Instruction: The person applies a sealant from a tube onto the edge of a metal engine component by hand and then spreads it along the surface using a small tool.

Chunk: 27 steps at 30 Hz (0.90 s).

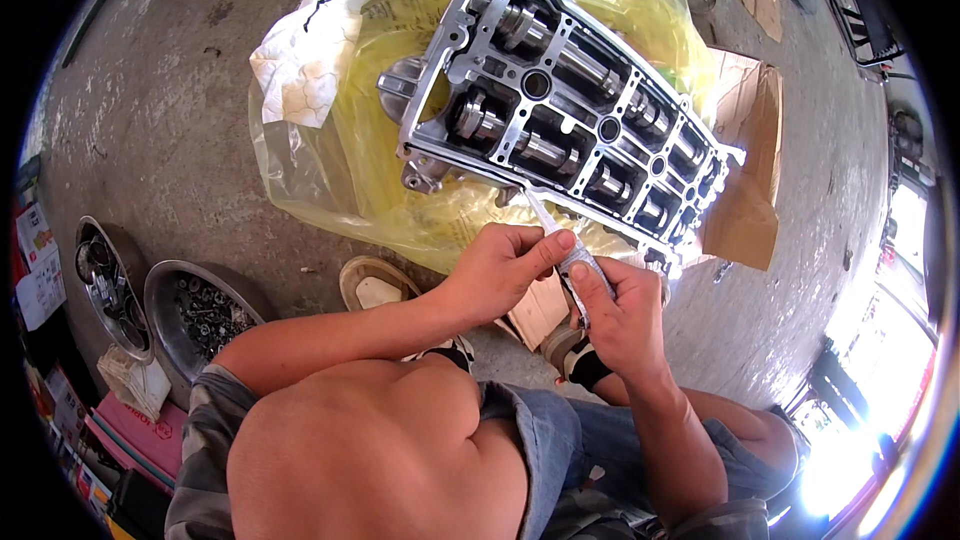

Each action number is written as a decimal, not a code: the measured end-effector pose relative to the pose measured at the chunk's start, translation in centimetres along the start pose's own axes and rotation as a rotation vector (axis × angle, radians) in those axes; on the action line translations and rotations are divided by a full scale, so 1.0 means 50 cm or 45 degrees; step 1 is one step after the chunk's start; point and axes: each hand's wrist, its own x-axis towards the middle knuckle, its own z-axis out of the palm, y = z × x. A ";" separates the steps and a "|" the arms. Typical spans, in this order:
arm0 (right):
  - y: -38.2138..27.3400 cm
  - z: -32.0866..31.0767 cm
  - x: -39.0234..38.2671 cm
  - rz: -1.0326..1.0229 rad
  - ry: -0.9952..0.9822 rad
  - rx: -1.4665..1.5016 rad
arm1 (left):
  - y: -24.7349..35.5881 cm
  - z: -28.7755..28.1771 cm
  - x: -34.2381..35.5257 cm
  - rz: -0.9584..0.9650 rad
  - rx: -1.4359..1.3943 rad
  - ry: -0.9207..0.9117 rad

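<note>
Plainly, in the head view, the left hand (505,265) pinches and the right hand (622,312) grips a slim, silver, tube-like object (577,257) with a pale pointed tip, at the near edge of a silver metal engine housing (575,110) with dark bays. A slack pinch might let the tip skid; yellow translucent plastic sheeting (310,175) beneath might let the housing slide. The hands cover much of the object; tip contact is unclear.
</note>
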 end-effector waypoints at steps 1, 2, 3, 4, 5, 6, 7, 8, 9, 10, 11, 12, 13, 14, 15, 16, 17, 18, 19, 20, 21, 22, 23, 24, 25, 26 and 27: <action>0.001 -0.001 0.000 -0.006 -0.009 -0.001 | 0.001 0.000 0.000 -0.003 0.012 -0.003; 0.001 -0.002 0.000 -0.006 -0.008 -0.001 | 0.003 0.000 0.000 -0.005 0.025 -0.003; 0.002 -0.002 0.000 -0.010 -0.006 -0.021 | 0.003 0.001 -0.001 -0.004 0.026 -0.004; 0.003 -0.002 0.000 -0.014 -0.004 -0.040 | 0.003 0.001 -0.001 -0.011 0.016 -0.007; 0.000 -0.002 -0.001 -0.014 -0.003 -0.040 | 0.003 0.001 -0.001 -0.018 0.005 -0.009; -0.004 -0.003 -0.002 -0.002 -0.011 -0.019 | 0.002 0.001 -0.001 -0.019 0.006 -0.010; -0.006 -0.003 -0.002 0.010 -0.019 0.002 | 0.002 0.000 0.000 -0.029 0.019 -0.011; -0.006 -0.003 -0.003 0.010 -0.017 0.002 | 0.002 0.001 -0.001 -0.037 0.033 -0.013; -0.005 -0.002 -0.004 0.012 -0.009 0.009 | 0.002 0.001 -0.001 -0.036 0.034 -0.014; -0.004 -0.002 -0.005 0.014 -0.001 0.017 | 0.003 0.001 -0.001 -0.032 0.025 -0.016; -0.002 -0.002 -0.005 0.013 0.000 0.017 | 0.003 0.002 -0.002 -0.027 0.017 -0.018; 0.001 -0.002 -0.004 0.005 -0.001 0.013 | 0.000 0.003 -0.001 -0.027 0.017 -0.018; 0.004 -0.002 -0.004 -0.003 -0.003 0.009 | -0.005 0.005 0.000 0.004 0.003 0.017; 0.007 -0.003 -0.004 -0.003 -0.001 0.009 | -0.006 0.007 0.001 0.034 -0.012 0.050; 0.010 -0.003 -0.004 0.004 -0.001 0.013 | -0.005 0.007 0.001 0.034 -0.012 0.048; 0.011 -0.004 -0.004 0.011 -0.001 0.017 | -0.001 0.006 -0.001 -0.014 -0.002 0.018; 0.013 -0.004 -0.004 0.011 -0.001 0.017 | 0.001 0.005 -0.002 -0.062 0.009 -0.010; 0.014 -0.005 -0.004 0.002 -0.002 0.010 | 0.001 0.005 -0.002 -0.063 0.009 -0.010; 0.014 -0.005 -0.005 -0.006 -0.004 0.003 | 0.001 0.005 -0.001 -0.063 0.014 -0.011; 0.014 -0.005 -0.005 -0.006 -0.003 0.003 | 0.000 0.006 -0.001 -0.064 0.019 -0.013; 0.014 -0.005 -0.006 0.005 -0.003 0.011 | -0.002 0.007 0.000 -0.064 0.019 -0.013; 0.013 -0.005 -0.006 0.017 -0.003 0.018 | -0.005 0.008 0.000 -0.021 0.010 0.009; 0.012 -0.005 -0.007 0.018 -0.002 0.019 | -0.008 0.009 0.001 0.023 0.001 0.031; 0.010 -0.004 -0.007 0.026 -0.002 0.022 | -0.009 0.009 0.002 0.022 0.001 0.030; 0.011 -0.004 -0.007 0.034 -0.002 0.028 | -0.012 0.008 0.003 0.016 0.022 0.031; 0.011 -0.005 -0.007 0.035 -0.001 0.028 | -0.012 0.009 0.003 0.014 0.043 0.030; 0.011 -0.005 -0.008 0.034 0.000 0.033 | -0.012 0.009 0.004 0.014 0.043 0.028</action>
